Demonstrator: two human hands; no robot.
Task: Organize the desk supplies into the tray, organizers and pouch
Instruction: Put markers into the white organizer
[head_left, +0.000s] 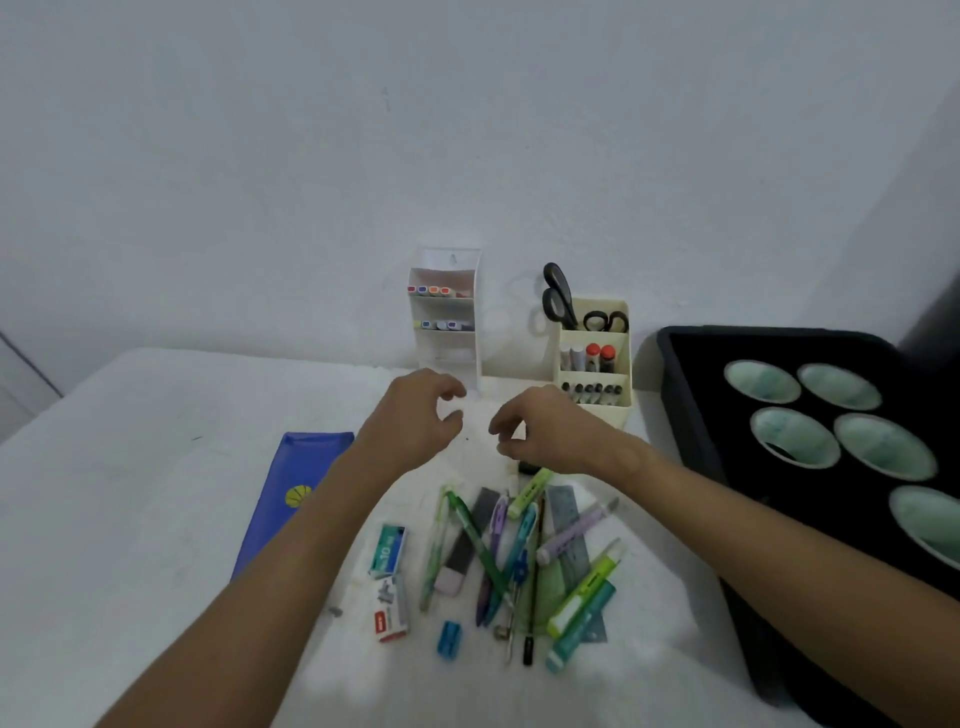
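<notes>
Both hands, left hand (415, 415) and right hand (540, 431), hover half-curled and empty beyond the pen pile (509, 561); a careless reach could scatter pens off the counter (130, 519).

Light is soft, cool and fairly dim, with no clear single source; the white wall (467, 130) reads bluish-grey. The table (130, 493) glows brightest near the bottom edge, nearly washed out. Faint shadows sit under the left hand (415, 415) and right hand (545, 431). Detail is soft throughout, with slight smearing. Wide-angle bending curves the black tray (691, 415) right of the hands.
</notes>
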